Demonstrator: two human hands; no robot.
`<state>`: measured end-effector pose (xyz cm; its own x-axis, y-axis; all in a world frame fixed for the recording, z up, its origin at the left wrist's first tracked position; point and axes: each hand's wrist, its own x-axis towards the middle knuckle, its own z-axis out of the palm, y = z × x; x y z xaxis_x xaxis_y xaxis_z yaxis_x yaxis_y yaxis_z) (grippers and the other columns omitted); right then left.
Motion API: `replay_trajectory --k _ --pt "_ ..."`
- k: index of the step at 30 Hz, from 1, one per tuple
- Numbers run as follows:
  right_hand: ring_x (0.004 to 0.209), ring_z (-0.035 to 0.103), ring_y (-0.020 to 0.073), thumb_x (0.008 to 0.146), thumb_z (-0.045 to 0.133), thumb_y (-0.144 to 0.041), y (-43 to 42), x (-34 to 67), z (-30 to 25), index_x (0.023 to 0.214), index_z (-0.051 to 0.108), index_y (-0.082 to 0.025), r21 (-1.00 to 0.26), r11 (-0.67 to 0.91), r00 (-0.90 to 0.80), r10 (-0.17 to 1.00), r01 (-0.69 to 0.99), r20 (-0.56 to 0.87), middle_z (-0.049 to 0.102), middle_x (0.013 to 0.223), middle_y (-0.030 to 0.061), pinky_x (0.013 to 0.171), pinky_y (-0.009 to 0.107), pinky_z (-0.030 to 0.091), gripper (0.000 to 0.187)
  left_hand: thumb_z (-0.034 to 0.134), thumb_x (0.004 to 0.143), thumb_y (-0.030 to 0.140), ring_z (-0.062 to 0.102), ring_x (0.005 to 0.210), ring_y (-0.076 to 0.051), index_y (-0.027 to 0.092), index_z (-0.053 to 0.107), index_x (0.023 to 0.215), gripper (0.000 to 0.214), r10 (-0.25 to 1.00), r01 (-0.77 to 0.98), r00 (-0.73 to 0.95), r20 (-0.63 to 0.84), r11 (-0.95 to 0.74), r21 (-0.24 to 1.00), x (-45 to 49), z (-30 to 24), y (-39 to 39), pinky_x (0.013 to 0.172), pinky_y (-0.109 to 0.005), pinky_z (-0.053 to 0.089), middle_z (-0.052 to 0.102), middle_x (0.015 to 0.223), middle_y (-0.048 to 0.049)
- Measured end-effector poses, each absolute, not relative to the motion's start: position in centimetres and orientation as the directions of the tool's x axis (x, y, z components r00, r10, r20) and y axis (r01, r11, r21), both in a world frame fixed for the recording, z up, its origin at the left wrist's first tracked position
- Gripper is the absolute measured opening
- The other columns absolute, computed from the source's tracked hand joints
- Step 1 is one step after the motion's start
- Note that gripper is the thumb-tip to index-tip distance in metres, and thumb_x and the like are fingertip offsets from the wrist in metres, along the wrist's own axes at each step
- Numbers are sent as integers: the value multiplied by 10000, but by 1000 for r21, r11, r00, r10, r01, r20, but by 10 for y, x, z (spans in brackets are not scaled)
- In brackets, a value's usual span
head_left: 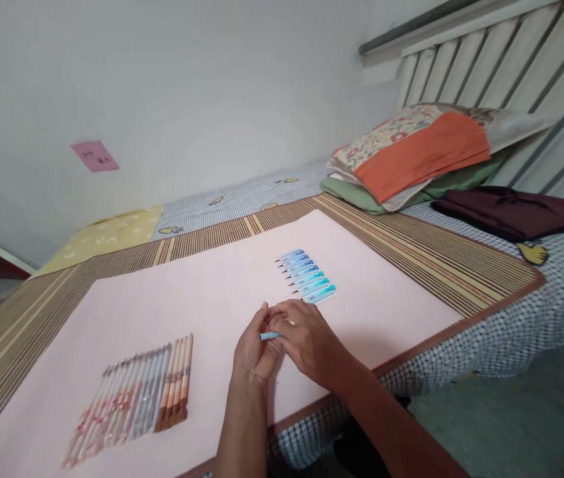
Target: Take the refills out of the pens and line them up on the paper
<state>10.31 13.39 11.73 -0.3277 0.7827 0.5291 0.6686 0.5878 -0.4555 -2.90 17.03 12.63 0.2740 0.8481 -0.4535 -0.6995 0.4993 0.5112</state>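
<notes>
My left hand (253, 346) and my right hand (309, 337) meet above the pale pink sheet, with fingers curled in against each other. Between them shows a small light-blue tube-shaped pen part (271, 336), at my right thumb. My right hand grips it. My left palm is cupped under and beside it, and its fingertips are partly hidden behind the right hand. Just beyond the hands lies a neat slanted row of pens (308, 275) with thin dark tips to the left and blue to teal ends to the right.
On the left of the pink sheet (222, 285) lies a wide row of pens (130, 392), clear, pinkish and brown. A striped mat (411, 259) lies under the sheet. Pillows (421, 153) and a folded maroon cloth (521, 212) are at the right. The bed's edge is close to me.
</notes>
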Motion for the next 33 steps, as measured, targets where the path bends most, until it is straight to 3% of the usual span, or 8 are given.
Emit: replay_trajectory --k 4,8,14,18,25,29,33 --pt "1232 528 245 905 587 -65 133 103 118 1084 682 -239 -486 601 -314 775 635 548 662 1276 65 998 403 413 267 625 961 189 665 617 -132 86 687 793 207 853 -719 294 -431 494 489 -29 130 170 567 -208 551 701 737 -75" --pt "1210 548 237 979 555 -116 133 105 120 1054 680 -242 -507 610 -297 768 610 567 725 1131 41 1027 402 365 192 567 1001 239 652 595 -127 71 693 819 278 853 -711 326 -407 505 489 -30 133 169 533 -215 547 690 746 -79" --pt "995 595 223 999 501 -120 137 112 117 1038 693 -234 -464 574 -271 778 675 567 729 997 42 919 371 363 227 510 1028 290 704 648 -197 66 706 852 345 870 -624 256 -421 481 616 -32 131 169 603 -334 621 712 768 -117" --pt "940 596 221 995 513 -141 144 139 112 984 691 -221 -427 506 -210 793 749 572 724 943 42 869 350 358 195 540 1018 269 739 735 -207 74 703 866 296 871 -600 217 -440 474 644 -34 126 172 664 -342 641 747 892 -154" --pt "920 608 219 878 544 -41 150 197 99 940 703 -212 -428 181 -10 928 886 372 739 972 48 791 314 341 242 549 1015 247 745 705 -172 100 693 899 236 871 -594 152 -467 458 661 -38 124 175 621 -275 632 755 850 -104" --pt "947 607 224 901 518 -44 155 196 87 953 724 -200 -396 135 -28 964 908 265 746 1008 63 787 319 328 263 548 1017 246 741 685 -160 104 687 899 231 863 -592 148 -483 468 656 -37 124 175 612 -263 630 751 824 -89" --pt "951 596 228 920 506 -53 162 190 78 985 746 -203 -375 115 -17 967 920 256 746 1038 73 797 331 323 290 548 1017 243 740 684 -158 107 687 895 229 864 -590 145 -483 467 659 -36 124 175 609 -263 630 752 823 -89"
